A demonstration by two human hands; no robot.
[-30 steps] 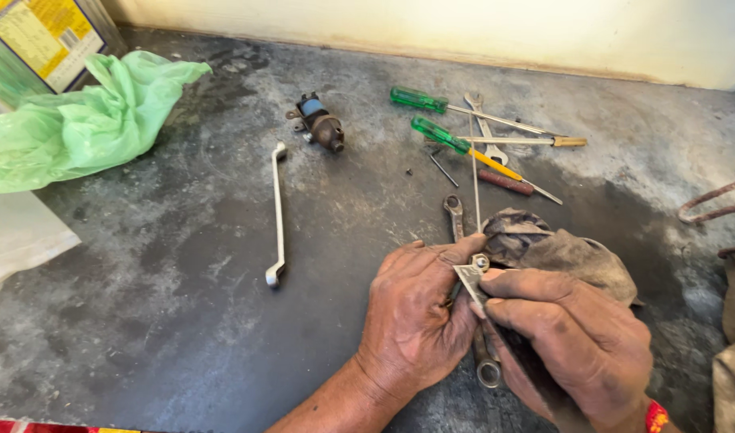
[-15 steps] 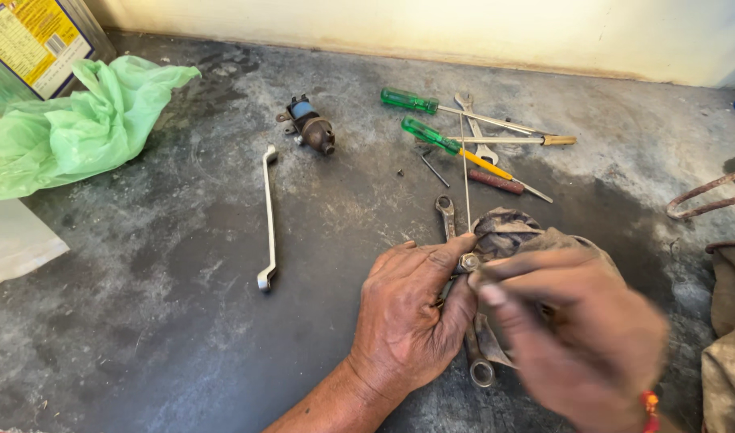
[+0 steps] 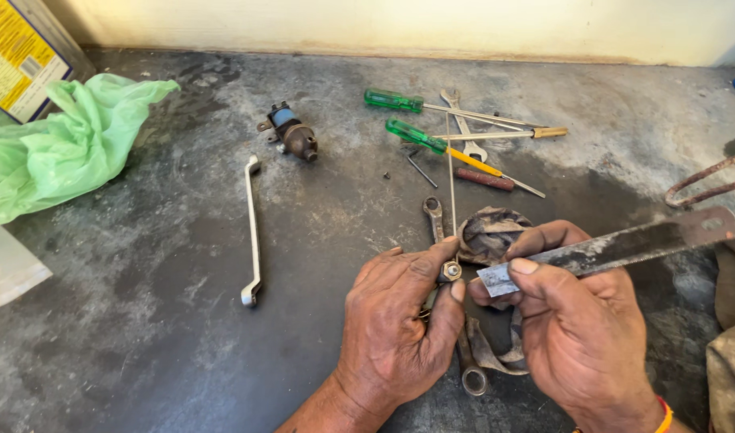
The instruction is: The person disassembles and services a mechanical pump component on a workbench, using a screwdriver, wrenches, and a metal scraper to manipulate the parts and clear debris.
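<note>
Fingertips of the left hand pinch a small rusty nut-like metal part, thumb and forefinger closed on it from either side, low in the middle of the dark, oil-stained workbench. Just beside it, the right hand is closed around a flat, worn metal blade with a hole at its far end; the thumb presses on top of the strip, and its bare near tip points at the small part, almost touching it. Under both hands lie a grimy brown rag and a steel spanner whose ring end shows below the left palm. Farther up the bench sit two green-handled screwdrivers, a thin tool with a yellow grip, a dark red cylindrical piece and an open-ended wrench. To the left lies a long double-ended ring spanner, with a small brown-and-blue mechanical component above it. A crumpled green plastic bag rests at the far left, near a yellow printed box. A bent rusty rod shows at the right edge.
</note>
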